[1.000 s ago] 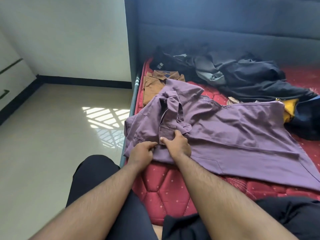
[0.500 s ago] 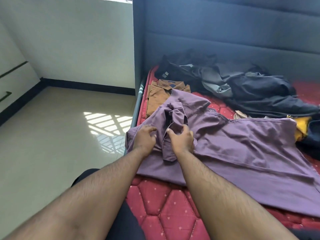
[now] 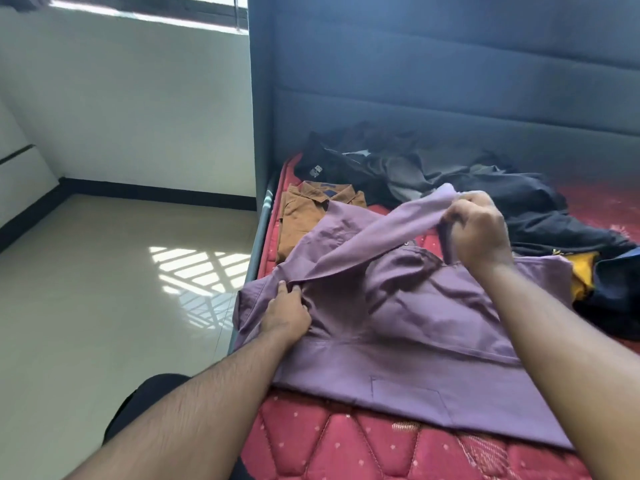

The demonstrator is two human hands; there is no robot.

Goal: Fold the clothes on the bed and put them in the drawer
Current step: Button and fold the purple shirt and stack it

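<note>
Folding is under way on the purple shirt (image 3: 415,327), which lies spread across the centre of the frame on the red mattress (image 3: 346,441), body flat, lower hem toward the bottom edge.

Your right hand (image 3: 476,233), centre right, has its fingers curled tight round the end of the sleeve (image 3: 374,233) and holds it lifted off the shirt, so the sleeve runs as a taut band down to the lower left. Your left hand (image 3: 287,313), centre left, rests on the shoulder end of that sleeve, fingers bent into the cloth and gripping a bunch of it, pinning it to the mattress.

Progress, as judged from this view:
- Brown shirt (image 3: 311,216), upper left of the purple one and partly under its edge, looks already folded into a neat rectangle. One item done, but not yet put away.
- Purple shirt: early in its fold. Sleeve is only being drawn out; body is not yet folded over.
- Pile of dark clothes (image 3: 450,181) along the grey headboard (image 3: 450,98), top centre to right, is still crumpled and untouched. A yellow garment (image 3: 581,275) shows at the right edge, beside more dark cloth.
- Drawer: white furniture is at the far left edge, but I cannot tell if it is the drawer. Nothing appears stowed.

Estimate: well under half complete.
</note>
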